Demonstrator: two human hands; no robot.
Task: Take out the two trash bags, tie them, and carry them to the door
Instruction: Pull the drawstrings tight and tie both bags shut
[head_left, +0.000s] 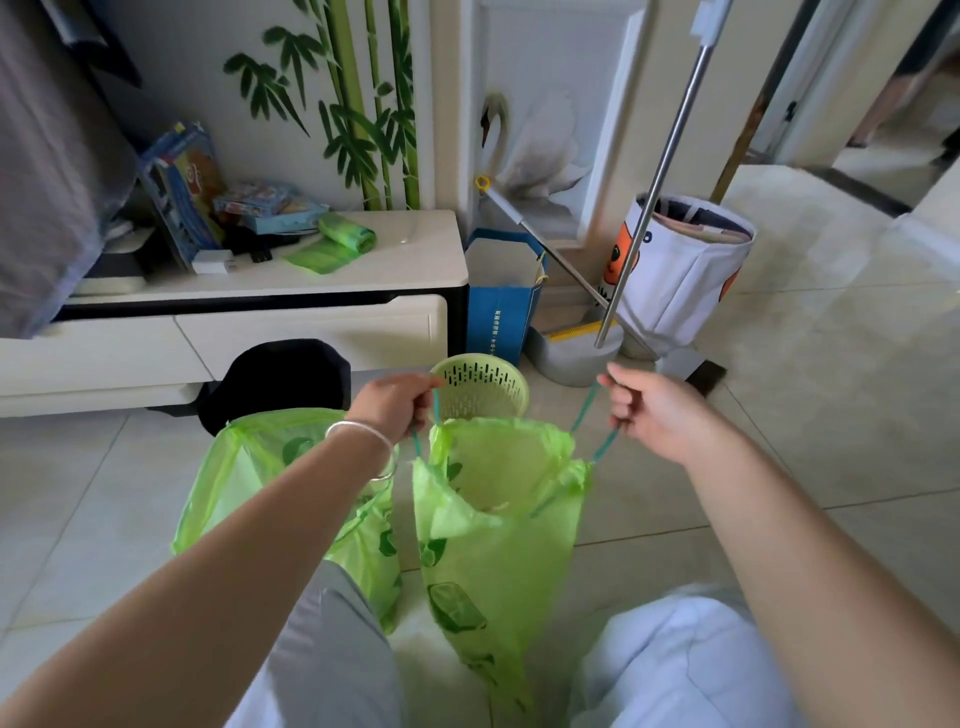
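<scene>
A light green trash bag hangs in front of me, its mouth open and partly gathered. My left hand grips the teal drawstring loop on its left side. My right hand grips the drawstring loop on its right side, and both loops are pulled outward. A second green trash bag stands open on the floor to the left, partly hidden behind my left forearm. Just beyond the hanging bag sits a pale green perforated bin with no liner in it.
A black bin stands behind the left bag, against a low white TV cabinet that carries a roll of green bags. A blue paper bag, a dustpan, a mop pole and a white fabric basket stand behind.
</scene>
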